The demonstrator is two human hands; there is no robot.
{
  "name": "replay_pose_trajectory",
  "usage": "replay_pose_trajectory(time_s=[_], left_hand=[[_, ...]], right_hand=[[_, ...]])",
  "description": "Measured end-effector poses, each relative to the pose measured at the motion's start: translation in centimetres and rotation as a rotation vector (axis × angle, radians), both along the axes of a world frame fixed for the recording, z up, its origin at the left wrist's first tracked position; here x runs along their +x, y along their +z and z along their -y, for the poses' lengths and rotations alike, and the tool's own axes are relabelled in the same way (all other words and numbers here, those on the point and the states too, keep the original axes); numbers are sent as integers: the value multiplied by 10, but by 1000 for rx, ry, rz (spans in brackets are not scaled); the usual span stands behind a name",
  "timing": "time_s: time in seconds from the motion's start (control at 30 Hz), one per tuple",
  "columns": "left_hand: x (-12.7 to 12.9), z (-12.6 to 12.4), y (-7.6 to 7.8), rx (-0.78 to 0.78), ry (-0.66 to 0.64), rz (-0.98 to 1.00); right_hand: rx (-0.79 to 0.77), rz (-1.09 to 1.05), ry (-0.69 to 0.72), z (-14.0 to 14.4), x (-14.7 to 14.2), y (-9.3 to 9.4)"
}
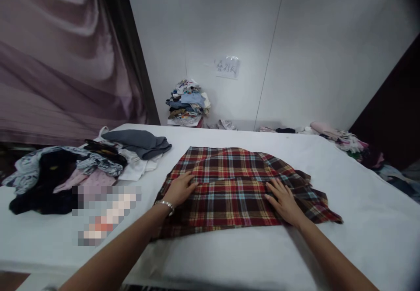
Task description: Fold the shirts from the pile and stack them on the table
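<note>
A red, brown and blue plaid garment [236,181] lies spread flat on the white table [361,203] in front of me. My left hand [180,189], with a silver bracelet on the wrist, rests flat on the garment's left edge, fingers apart. My right hand [284,200] lies palm down on its right part, fingers spread toward the middle. Neither hand grips the cloth. A loose corner of the plaid fabric sticks out to the right of my right hand.
A heap of mixed clothes [65,173] with a grey folded piece [138,142] sits on the table's left. A stack of clothes [188,103] stands against the white back wall. More garments [344,140] lie at the far right edge. A purple curtain [59,54] hangs left.
</note>
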State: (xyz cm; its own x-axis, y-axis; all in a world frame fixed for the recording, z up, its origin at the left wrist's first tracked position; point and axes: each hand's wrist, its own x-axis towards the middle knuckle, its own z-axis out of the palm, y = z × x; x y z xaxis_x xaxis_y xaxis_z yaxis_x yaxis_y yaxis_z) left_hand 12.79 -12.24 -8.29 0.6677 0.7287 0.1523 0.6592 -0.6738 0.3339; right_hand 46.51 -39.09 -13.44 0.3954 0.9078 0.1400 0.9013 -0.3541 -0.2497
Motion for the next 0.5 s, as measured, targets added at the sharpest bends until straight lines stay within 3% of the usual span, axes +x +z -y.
replay_pose_trajectory(time_s=[0.13,0.23,0.37,0.5], left_hand=[[43,-43,19,59,35,-102],[82,-74,24,76,25,-144],[130,-113,17,85,19,-205],[157,-146,5,74,31,-295]], right_hand=[[-67,14,31,-14,-3,-12],[-58,16,45,-13,-3,-20],[-25,9,55,-8,-1,-22],[-46,0,61,-6,0,-20]])
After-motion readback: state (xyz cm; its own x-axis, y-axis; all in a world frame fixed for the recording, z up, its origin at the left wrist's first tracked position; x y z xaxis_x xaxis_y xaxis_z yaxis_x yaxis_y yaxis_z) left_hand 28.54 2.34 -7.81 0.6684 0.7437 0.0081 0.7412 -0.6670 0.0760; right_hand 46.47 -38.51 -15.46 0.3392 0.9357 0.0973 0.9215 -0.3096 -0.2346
